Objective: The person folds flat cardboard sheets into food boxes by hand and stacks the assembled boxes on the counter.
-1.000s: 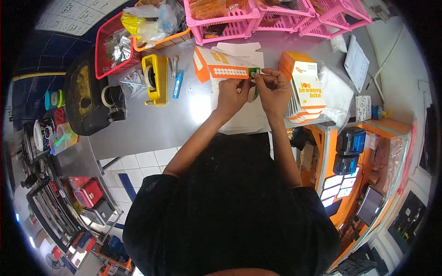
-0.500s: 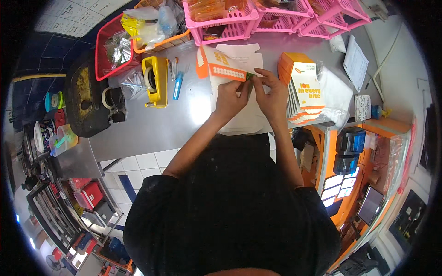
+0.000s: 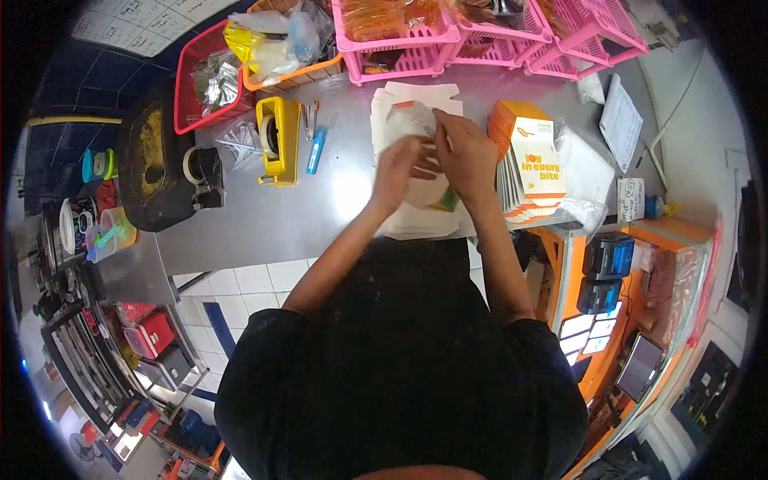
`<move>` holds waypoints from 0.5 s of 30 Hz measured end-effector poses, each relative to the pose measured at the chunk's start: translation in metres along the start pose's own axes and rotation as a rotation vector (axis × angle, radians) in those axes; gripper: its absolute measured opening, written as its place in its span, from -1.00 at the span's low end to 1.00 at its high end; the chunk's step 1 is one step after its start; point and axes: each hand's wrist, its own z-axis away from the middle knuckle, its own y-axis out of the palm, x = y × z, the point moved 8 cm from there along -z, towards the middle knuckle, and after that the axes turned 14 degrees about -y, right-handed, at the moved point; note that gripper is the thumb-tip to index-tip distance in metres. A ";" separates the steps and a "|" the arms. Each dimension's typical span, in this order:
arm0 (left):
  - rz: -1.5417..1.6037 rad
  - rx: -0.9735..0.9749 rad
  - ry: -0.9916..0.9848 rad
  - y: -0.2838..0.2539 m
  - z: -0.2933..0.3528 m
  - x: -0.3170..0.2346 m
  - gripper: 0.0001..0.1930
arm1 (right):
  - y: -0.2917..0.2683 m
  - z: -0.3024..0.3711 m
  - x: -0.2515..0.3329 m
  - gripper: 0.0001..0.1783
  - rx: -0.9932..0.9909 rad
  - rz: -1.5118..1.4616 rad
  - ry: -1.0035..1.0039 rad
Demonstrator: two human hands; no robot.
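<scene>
A white carton piece [image 3: 410, 120] with a small orange patch on its upper edge stands in front of me, over flat white carton sheets [image 3: 436, 93] lying on the steel table. My right hand [image 3: 466, 156] is closed, its thumb and fingers pinching that piece's right edge. Close beside it, my left hand [image 3: 402, 170] is smeared by motion over the carton, so its grip does not show clearly. A green patch shows below the right hand, on the sheets. Right of my hands stands a stack of folded orange and white cartons [image 3: 538, 164].
Left of the sheets are a yellow tape dispenser [image 3: 280, 148], a blue cutter [image 3: 317, 150] and a black tape dispenser [image 3: 204, 178]. Pink baskets [image 3: 398, 50], a red basket [image 3: 186, 100] and an orange basket [image 3: 308, 74] line the back. Clear plastic [image 3: 588, 172] lies right of the stack.
The carton's printed orange and white side faced me before; now its plain white side shows. My left hand has moved slightly and blurred. The right hand's fingers have risen a little.
</scene>
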 end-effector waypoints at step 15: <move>0.080 -0.286 0.193 -0.019 0.002 -0.055 -0.88 | -0.008 0.005 0.006 -0.86 -0.187 -0.520 0.286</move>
